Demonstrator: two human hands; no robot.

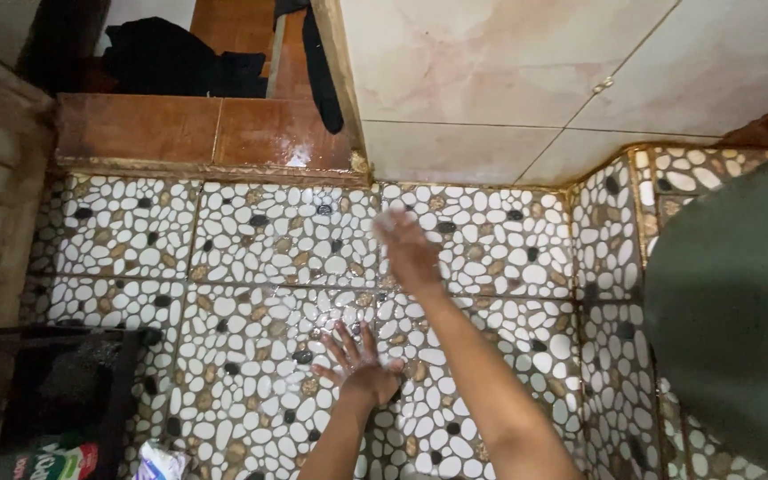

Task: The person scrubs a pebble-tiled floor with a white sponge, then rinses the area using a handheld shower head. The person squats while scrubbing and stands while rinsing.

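At the near edge, bottom left, a crumpled plastic packet [157,460] lies on the floor beside a dark crate [64,382] that stands against the left wall.

Just past it, the left hand [362,364] lies flat on the floor [251,267], palm down, its grip wide with the fingers spread and holding nothing. The floor here is tiled in a pebble pattern: white, tan and a few black stones set in brownish grout, and it shines wet around the hand.

Farther on, the right hand [409,253] reaches out over the same tiles, blurred. Something pale, perhaps a cloth or foam, shows at its fingertips, but whether its grip is closed on anything I cannot tell. It looks to be at or just above the floor surface. The wet patch of floor runs between the two hands, which are near each other but apart, the right one ahead and slightly to the right of the left.

At the right edge a large dull-green rounded shape [740,302] fills the view, too close to make out.

Beyond the hands, the pebble tiles meet a brown tiled step [206,132] on the left, glossy with water, and a pale marbled wall [508,80] on the right. Dark clothes [180,58] lie on top of the step, and one dark strip hangs down at the wall's edge.
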